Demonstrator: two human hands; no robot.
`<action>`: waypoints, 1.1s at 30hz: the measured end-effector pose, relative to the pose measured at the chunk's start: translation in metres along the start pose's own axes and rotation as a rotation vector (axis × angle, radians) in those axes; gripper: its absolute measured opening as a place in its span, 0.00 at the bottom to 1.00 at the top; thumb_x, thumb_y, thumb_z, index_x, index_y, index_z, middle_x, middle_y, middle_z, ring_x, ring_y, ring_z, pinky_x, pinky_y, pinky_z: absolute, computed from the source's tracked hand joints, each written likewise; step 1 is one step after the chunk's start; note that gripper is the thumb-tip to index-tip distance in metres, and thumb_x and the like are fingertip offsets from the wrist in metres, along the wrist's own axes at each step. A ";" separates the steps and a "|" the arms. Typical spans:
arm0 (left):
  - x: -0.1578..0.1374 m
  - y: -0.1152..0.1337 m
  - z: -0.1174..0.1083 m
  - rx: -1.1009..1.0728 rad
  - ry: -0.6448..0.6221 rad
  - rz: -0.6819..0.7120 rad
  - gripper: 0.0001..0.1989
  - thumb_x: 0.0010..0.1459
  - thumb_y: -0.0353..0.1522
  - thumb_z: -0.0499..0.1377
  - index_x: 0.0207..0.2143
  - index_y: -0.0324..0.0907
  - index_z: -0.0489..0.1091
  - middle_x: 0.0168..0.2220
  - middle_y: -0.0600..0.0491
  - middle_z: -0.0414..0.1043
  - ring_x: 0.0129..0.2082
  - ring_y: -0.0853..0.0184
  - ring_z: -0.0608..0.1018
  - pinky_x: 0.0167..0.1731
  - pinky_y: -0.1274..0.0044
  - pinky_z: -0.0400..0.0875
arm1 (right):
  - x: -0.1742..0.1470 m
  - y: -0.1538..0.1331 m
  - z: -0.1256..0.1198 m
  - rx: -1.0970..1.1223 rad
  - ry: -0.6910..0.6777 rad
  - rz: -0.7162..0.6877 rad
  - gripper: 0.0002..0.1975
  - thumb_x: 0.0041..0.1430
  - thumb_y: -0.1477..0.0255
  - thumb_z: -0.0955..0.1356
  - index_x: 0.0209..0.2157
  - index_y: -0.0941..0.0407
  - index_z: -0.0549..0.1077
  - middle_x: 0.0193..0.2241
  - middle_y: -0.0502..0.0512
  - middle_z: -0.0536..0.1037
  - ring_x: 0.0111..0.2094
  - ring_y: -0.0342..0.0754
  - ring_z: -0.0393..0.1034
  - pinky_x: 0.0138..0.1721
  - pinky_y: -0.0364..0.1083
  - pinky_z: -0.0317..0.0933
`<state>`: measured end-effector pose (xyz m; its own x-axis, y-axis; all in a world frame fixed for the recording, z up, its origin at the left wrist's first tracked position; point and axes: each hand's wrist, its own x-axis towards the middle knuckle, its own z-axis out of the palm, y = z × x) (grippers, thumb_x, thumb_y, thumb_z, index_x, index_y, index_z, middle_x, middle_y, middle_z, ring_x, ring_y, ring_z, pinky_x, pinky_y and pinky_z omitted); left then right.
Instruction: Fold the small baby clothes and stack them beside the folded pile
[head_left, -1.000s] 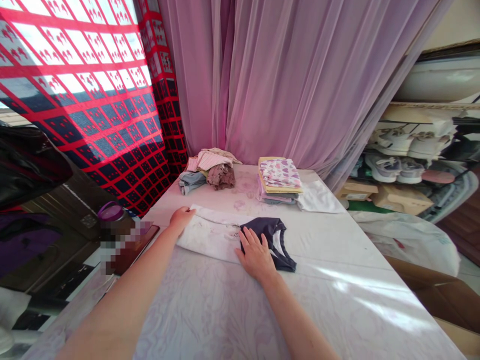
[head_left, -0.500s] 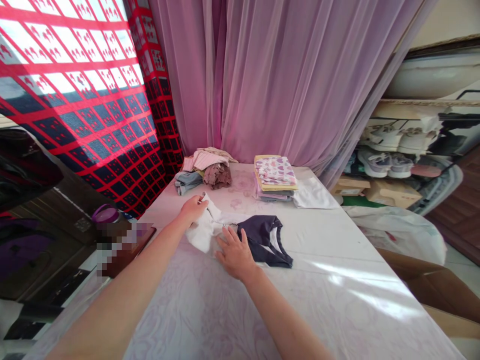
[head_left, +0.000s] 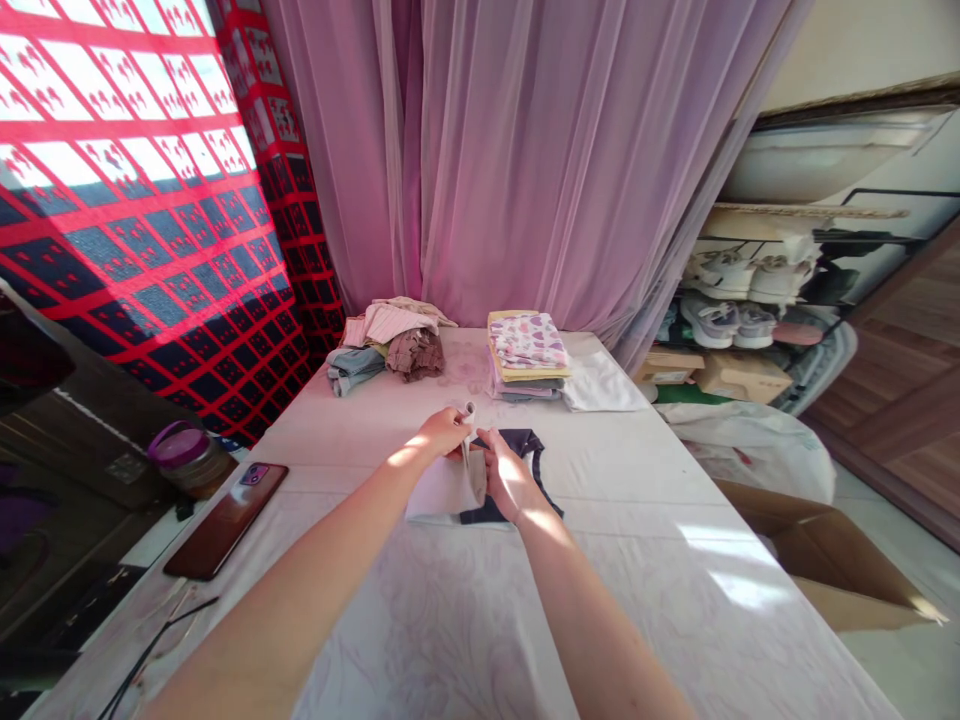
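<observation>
A small garment (head_left: pixel 444 490), white at one end and dark navy (head_left: pixel 519 438) at the other, lies on the covered table in front of me. My left hand (head_left: pixel 444 432) is closed on the white end and holds its edge up off the surface. Beside it, my right hand (head_left: pixel 510 480) rests over the navy part with its fingers stretched toward the raised cloth, touching a beige-grey inner side of it. Some of the right fingers are hidden by the fabric. The white part stands up in a fold between both hands.
Behind are a loose heap of clothes (head_left: pixel 414 352), a neat folded stack (head_left: pixel 529 350) and a folded white cloth (head_left: pixel 604 382). A phone (head_left: pixel 229 520) lies at the left edge, near a purple-lidded jar (head_left: pixel 184 455). An open cardboard box (head_left: pixel 832 560) stands at right.
My left hand has moved right, lifting the white end toward the navy part. My right hand has turned from lying flat and shifted slightly right. The view has swung a little.
</observation>
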<state>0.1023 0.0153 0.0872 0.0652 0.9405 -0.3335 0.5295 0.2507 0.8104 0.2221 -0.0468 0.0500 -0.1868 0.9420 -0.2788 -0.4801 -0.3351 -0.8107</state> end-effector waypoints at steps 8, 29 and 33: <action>-0.005 0.007 0.055 -0.222 -0.121 0.006 0.07 0.60 0.32 0.54 0.38 0.40 0.70 0.34 0.50 0.77 0.24 0.72 0.77 0.26 0.80 0.75 | 0.004 0.001 -0.032 -0.067 0.180 -0.065 0.24 0.52 0.47 0.66 0.36 0.53 0.73 0.28 0.55 0.79 0.33 0.52 0.75 0.32 0.48 0.68; -0.006 -0.097 0.041 0.706 0.110 0.479 0.26 0.66 0.39 0.47 0.64 0.40 0.58 0.69 0.43 0.50 0.68 0.54 0.55 0.65 0.60 0.52 | 0.015 -0.019 -0.092 -1.109 0.534 -0.135 0.17 0.55 0.73 0.62 0.43 0.57 0.78 0.23 0.51 0.76 0.27 0.48 0.70 0.28 0.42 0.56; -0.013 -0.089 0.040 0.767 0.077 0.427 0.27 0.67 0.40 0.46 0.65 0.41 0.55 0.70 0.45 0.49 0.69 0.55 0.53 0.66 0.59 0.49 | 0.014 -0.015 -0.093 -1.199 0.565 -0.138 0.21 0.57 0.73 0.62 0.51 0.57 0.74 0.28 0.53 0.79 0.32 0.49 0.73 0.32 0.43 0.60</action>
<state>0.0881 -0.0282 0.0007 0.3448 0.9385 -0.0200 0.8967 -0.3230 0.3028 0.3064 -0.0271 0.0105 0.3206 0.9423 -0.0959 0.6349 -0.2889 -0.7165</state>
